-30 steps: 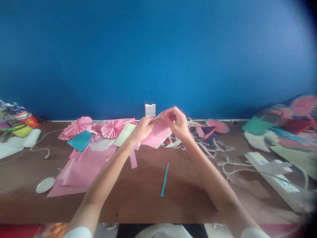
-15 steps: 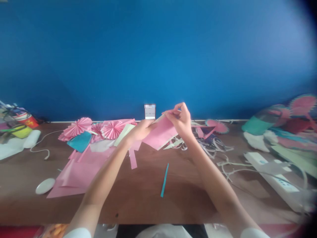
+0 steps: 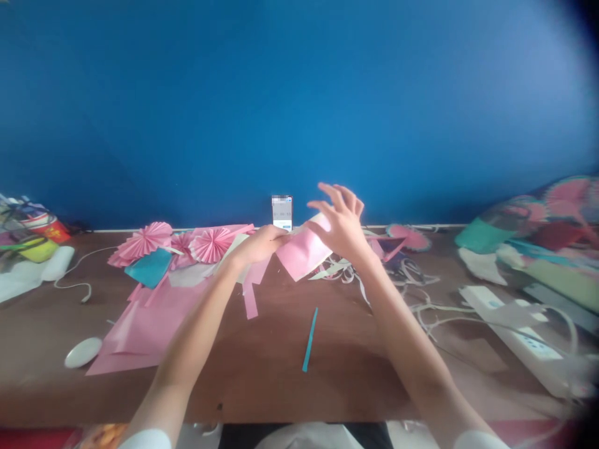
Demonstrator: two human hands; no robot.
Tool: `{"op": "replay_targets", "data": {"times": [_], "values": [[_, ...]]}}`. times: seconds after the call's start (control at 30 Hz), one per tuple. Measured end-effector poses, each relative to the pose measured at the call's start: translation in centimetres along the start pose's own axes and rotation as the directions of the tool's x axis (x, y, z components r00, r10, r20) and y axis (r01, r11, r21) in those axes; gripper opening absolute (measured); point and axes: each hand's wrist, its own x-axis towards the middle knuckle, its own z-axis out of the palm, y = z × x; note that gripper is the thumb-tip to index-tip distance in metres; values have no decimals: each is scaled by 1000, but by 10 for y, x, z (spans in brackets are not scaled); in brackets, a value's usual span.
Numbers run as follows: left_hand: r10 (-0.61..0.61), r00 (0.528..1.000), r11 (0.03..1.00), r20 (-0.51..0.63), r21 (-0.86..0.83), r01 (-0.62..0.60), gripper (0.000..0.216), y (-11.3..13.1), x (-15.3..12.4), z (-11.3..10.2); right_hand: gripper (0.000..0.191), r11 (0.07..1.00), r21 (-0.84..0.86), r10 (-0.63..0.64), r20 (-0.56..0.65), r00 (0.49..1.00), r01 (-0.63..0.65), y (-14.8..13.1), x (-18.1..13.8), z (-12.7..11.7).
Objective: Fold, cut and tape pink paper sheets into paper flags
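While my left hand [image 3: 262, 243] pinches the pink paper sheet [image 3: 303, 254] near its ten o'clock corner, the sheet tilts over the tabletop [image 3: 262, 374], toward four o'clock from those fingers. My right hand [image 3: 345, 229] spreads wide at the sheet's two o'clock side, visibly gripping nothing; whether it touches, or which way the long axis runs, I cannot tell.

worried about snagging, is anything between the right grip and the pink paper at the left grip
Nothing visible: the right grip, spread open, overlaps the upper right of the pink paper in view, though contact is unclear. Pale strips lie beyond its lower right edge, not between.
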Motion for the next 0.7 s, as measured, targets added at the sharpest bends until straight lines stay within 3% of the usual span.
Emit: {"op": "replay_targets", "data": {"times": [0.07,0.13,0.3,0.5,0.7], "values": [[10,999,1000,32,20,-10,40,-1,0,-1,11,989,22,-147,118,982,145,-7,-1,-2],[17,999,999,43,39,-19,40,-1,-1,-4,10,978,104,-197,194,961,180,-10,-1,-1],[51,998,999,-33,12,-51,37,2,-5,-11,19,984,146,-128,209,970,98,0,-2,2],[60,983,998,-175,-20,-64,33,-1,-2,-2,19,976,155,-186,253,949,150,2,-4,7],[56,976,993,-211,-86,-75,30,1,-3,0,23,981,159,-153,246,957,116,0,-2,14]]}}
